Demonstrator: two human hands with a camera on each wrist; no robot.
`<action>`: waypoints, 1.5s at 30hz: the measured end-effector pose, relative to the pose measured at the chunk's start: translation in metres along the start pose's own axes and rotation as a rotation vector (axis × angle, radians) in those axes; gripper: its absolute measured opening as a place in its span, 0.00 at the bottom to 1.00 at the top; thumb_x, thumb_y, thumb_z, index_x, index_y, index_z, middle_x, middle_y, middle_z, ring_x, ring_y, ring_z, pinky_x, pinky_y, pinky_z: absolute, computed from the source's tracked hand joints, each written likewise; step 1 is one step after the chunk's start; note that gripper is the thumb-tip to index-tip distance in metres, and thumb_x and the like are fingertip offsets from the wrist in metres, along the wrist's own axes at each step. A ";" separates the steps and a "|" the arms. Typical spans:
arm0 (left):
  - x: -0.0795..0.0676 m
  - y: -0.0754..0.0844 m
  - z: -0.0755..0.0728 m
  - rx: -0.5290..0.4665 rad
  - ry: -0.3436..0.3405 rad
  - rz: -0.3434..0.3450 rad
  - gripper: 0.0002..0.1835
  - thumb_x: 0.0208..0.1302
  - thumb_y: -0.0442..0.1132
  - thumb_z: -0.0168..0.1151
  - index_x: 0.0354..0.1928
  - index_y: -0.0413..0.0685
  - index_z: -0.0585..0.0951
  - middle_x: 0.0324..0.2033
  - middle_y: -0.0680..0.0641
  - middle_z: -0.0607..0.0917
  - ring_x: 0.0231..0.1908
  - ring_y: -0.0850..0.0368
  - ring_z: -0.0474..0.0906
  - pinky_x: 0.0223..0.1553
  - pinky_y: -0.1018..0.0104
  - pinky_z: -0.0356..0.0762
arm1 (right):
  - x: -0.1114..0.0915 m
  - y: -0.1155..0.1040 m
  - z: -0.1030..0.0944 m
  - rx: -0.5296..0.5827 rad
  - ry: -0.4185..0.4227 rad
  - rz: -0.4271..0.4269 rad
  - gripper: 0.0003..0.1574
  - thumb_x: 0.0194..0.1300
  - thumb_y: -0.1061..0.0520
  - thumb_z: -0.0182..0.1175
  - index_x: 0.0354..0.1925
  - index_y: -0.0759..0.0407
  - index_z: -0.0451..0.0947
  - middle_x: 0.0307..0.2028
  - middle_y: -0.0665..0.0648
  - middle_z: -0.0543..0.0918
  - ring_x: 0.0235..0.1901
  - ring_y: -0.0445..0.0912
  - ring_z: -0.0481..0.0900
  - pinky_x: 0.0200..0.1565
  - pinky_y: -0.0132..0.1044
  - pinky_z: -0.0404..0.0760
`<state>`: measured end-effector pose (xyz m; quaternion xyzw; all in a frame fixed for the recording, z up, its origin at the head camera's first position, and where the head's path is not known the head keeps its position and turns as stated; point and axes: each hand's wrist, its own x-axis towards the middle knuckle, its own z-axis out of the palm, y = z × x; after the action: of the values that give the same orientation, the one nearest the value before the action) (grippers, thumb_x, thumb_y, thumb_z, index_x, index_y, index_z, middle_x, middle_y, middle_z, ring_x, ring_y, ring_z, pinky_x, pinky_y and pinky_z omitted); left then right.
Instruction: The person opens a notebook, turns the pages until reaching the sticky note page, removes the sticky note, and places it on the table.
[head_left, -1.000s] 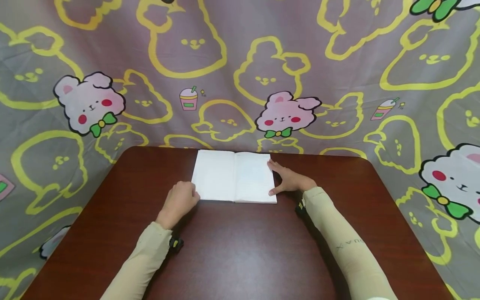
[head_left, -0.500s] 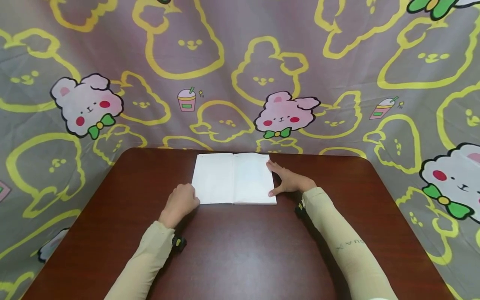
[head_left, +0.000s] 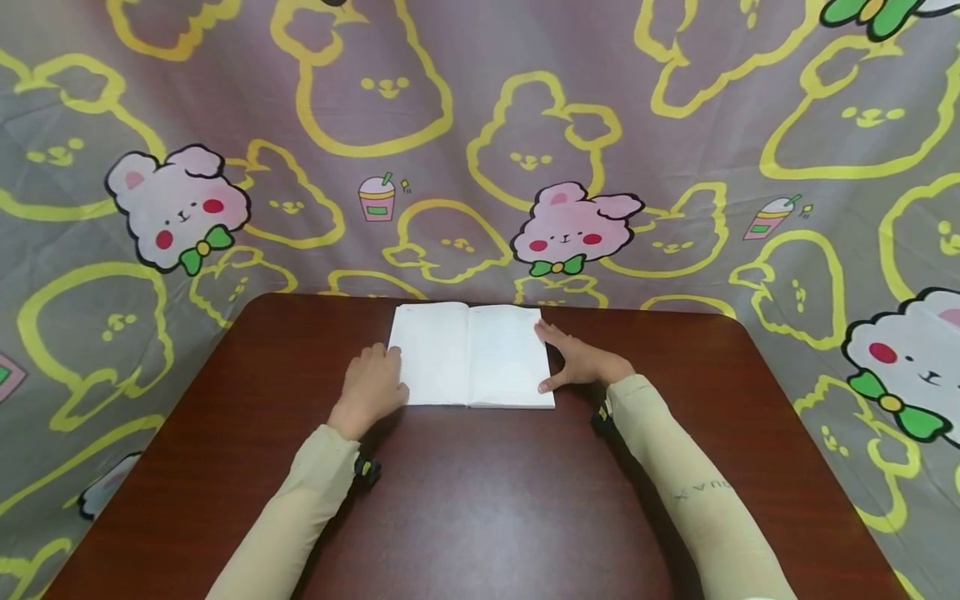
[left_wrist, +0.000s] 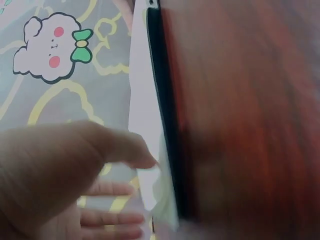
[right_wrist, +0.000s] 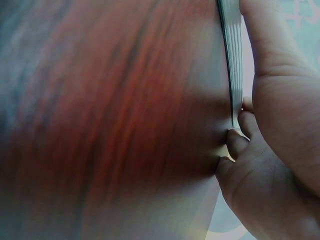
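An open notebook (head_left: 510, 357) with white pages lies flat near the table's far edge. At its left edge is my left hand (head_left: 371, 385), fingers reaching onto the left page. The left wrist view shows the thumb (left_wrist: 132, 149) touching the page near its corner, where the paper bends a little; the other fingers (left_wrist: 112, 218) extend apart from it. My right hand (head_left: 588, 360) holds the notebook's right edge. Seen from the right wrist, that thumb (right_wrist: 260, 30) lies over the top page and curled fingers (right_wrist: 237, 142) meet the edge of the page stack (right_wrist: 233, 60).
The dark reddish-brown table (head_left: 480, 500) extends in front of the notebook and to both sides. A grey-pink curtain (head_left: 450, 117) printed with yellow outlines and rabbit faces hangs behind and beside it.
My left hand has moved slightly forward and right, onto the left page's edge, and its fingers have spread from a more curled pose. The right hand stays where it was.
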<state>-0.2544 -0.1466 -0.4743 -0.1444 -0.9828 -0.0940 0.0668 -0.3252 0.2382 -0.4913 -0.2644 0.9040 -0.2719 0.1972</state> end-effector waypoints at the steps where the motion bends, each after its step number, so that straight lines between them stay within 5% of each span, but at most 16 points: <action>1: 0.005 0.003 0.002 -0.005 0.005 0.053 0.12 0.56 0.36 0.64 0.39 0.33 0.78 0.33 0.36 0.79 0.35 0.40 0.76 0.35 0.46 0.78 | 0.000 0.000 -0.001 -0.002 0.002 0.001 0.80 0.52 0.39 0.78 0.82 0.60 0.35 0.82 0.61 0.36 0.81 0.59 0.33 0.76 0.65 0.42; 5: 0.024 0.016 0.012 -0.069 -0.055 0.221 0.20 0.68 0.39 0.60 0.56 0.31 0.79 0.54 0.30 0.82 0.57 0.34 0.77 0.58 0.42 0.76 | -0.001 0.002 -0.002 -0.006 0.011 -0.004 0.80 0.52 0.40 0.79 0.82 0.60 0.36 0.82 0.61 0.36 0.81 0.59 0.33 0.75 0.66 0.42; 9: 0.043 0.026 0.025 -0.122 -0.153 0.283 0.31 0.77 0.46 0.52 0.73 0.31 0.65 0.73 0.27 0.63 0.75 0.32 0.57 0.75 0.42 0.55 | 0.000 0.002 -0.002 -0.011 0.008 -0.012 0.80 0.53 0.40 0.78 0.82 0.60 0.35 0.82 0.61 0.36 0.81 0.59 0.32 0.76 0.65 0.42; 15: 0.061 0.026 0.041 -0.154 -0.243 0.254 0.36 0.80 0.51 0.44 0.79 0.34 0.53 0.78 0.30 0.50 0.77 0.30 0.46 0.76 0.38 0.48 | 0.001 0.002 -0.001 0.007 0.007 -0.018 0.80 0.53 0.40 0.78 0.82 0.61 0.36 0.82 0.61 0.35 0.81 0.59 0.32 0.76 0.65 0.42; 25: 0.060 0.022 0.038 -0.153 -0.383 0.180 0.37 0.81 0.57 0.36 0.82 0.45 0.46 0.81 0.37 0.42 0.79 0.34 0.37 0.77 0.37 0.38 | 0.000 0.000 0.000 0.031 0.014 -0.009 0.80 0.52 0.40 0.79 0.82 0.61 0.36 0.82 0.61 0.36 0.81 0.59 0.32 0.76 0.65 0.41; 45: 0.060 0.023 0.031 -0.153 -0.435 0.160 0.37 0.81 0.55 0.37 0.82 0.47 0.45 0.81 0.38 0.41 0.80 0.36 0.36 0.78 0.39 0.37 | -0.001 -0.004 0.001 0.000 0.001 0.015 0.79 0.52 0.40 0.78 0.82 0.57 0.36 0.82 0.58 0.37 0.81 0.59 0.32 0.75 0.66 0.43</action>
<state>-0.3074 -0.1027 -0.4910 -0.2433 -0.9494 -0.1294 -0.1504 -0.3228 0.2351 -0.4894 -0.2575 0.9061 -0.2706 0.1990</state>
